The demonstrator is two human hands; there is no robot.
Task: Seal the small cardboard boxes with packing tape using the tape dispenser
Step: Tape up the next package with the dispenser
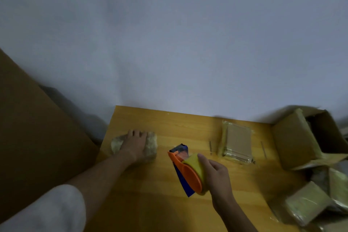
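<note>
Head cam, only one view here. The left hand (136,144) lies flat on a small tape-wrapped box (151,147) near the counter's (143,190) left edge, fingers (138,133) straight and relaxed, pressing down on top rather than gripping, with the box poking out on both sides of them. The right hand (216,174) is grasping the tape dispenser (188,171), an orange and blue one with a yellowish roll, fingers curled around the roll side. The dispenser is held above the counter, its front end pointing away from the person, well apart from the box under the left fingers. Beyond the right fingers a second wrapped box (238,142) sits on the counter. Further right there's an open cardboard carton (293,137) and more wrapped boxes (307,203), a bit blurry.
</note>
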